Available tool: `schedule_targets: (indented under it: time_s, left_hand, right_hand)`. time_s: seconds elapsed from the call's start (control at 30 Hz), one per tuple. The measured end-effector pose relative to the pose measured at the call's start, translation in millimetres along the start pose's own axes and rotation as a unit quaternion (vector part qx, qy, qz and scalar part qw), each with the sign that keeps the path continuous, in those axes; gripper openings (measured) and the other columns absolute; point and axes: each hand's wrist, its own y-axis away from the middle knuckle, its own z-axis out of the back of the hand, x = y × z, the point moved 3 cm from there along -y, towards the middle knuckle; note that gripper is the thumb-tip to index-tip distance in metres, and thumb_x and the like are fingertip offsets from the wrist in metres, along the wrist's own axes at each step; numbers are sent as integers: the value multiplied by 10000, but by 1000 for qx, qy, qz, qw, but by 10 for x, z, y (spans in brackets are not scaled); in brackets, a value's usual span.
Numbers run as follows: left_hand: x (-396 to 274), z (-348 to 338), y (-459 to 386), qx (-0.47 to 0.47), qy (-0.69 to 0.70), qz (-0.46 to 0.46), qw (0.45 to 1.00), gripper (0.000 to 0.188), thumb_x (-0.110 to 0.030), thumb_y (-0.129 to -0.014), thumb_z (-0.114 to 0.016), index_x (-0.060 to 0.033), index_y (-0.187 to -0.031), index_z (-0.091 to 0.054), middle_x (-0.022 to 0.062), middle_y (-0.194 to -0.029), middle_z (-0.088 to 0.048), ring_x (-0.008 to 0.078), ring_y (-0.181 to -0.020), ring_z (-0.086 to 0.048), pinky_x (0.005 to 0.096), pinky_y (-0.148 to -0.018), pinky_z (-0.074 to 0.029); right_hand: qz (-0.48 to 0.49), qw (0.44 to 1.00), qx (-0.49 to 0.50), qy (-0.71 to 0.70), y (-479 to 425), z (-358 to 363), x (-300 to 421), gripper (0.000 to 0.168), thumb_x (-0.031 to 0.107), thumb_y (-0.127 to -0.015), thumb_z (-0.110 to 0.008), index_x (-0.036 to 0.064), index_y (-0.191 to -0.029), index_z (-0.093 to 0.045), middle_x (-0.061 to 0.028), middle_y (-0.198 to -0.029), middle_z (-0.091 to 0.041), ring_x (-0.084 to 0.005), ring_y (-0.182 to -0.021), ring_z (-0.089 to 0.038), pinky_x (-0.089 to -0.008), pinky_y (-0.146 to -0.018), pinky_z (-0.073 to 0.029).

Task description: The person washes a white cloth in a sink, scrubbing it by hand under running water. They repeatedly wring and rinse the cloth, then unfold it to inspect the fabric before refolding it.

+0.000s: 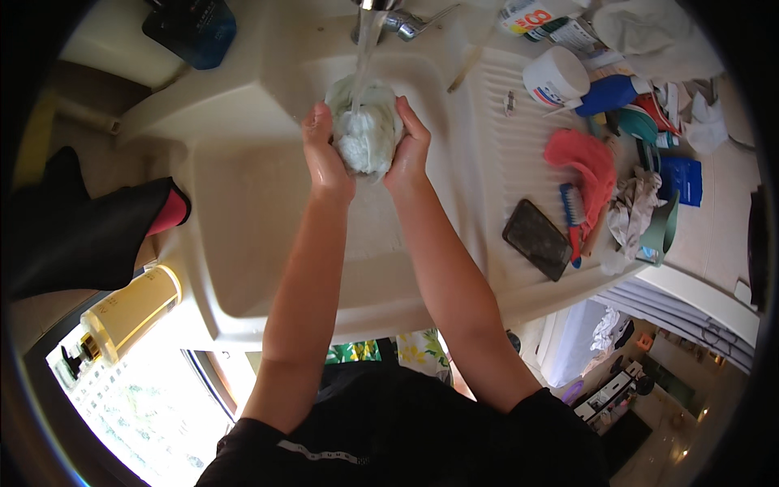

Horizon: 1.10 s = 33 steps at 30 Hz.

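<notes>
In the head view a pale, bunched wet cloth (367, 137) is cupped between both my hands over the upper part of a white sink (243, 243). My left hand (325, 149) presses on its left side, and my right hand (411, 143) supports its right side. Water runs from the metal faucet (378, 5) straight onto the cloth. The undersides of the cloth and some fingers are hidden.
On the ribbed ledge at right lie a dark phone (537, 239), a brush (572, 213), a red cloth (584, 158) and a white tub (555, 76). A yellow pump bottle (137, 310) and a black rubber-like item (91, 231) are at left.
</notes>
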Motion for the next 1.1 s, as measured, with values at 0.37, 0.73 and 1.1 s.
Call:
schedule_targets:
  time_s: [0.37, 0.73, 1.1]
  left_hand:
    - [31, 127, 174, 126, -83, -34, 988, 893, 1, -579, -385, -44, -1468, -320, 151, -1375, -449, 288, -1289, -431, 360, -1111, -326]
    - [-69, 214, 250, 74, -6, -20, 997, 750, -119, -763, -566, -32, -1474, -346, 152, -1430, -440, 302, -1335, -418, 407, -1120, -338]
    - [-31, 264, 123, 64, 57, 47, 995, 713, -16, -703, -405, -41, -1416, -408, 176, -1328, -503, 333, -1215, -513, 434, -1027, -459]
  right_hand:
    - [-34, 991, 114, -58, -53, 256, -120, 615, 284, -783, -506, 49, -1351, -472, -141, -1237, -566, -310, -1123, -572, -409, -974, -479]
    - [-32, 992, 106, -63, 17, 197, -257, 569, 228, -768, -542, 76, -1312, -482, -130, -1240, -547, -305, -1155, -540, -420, -992, -466]
    - [-6, 997, 32, -64, -44, 198, -166, 524, 207, -779, -553, 72, -1283, -508, -118, -1221, -557, -299, -1135, -539, -418, -993, -451]
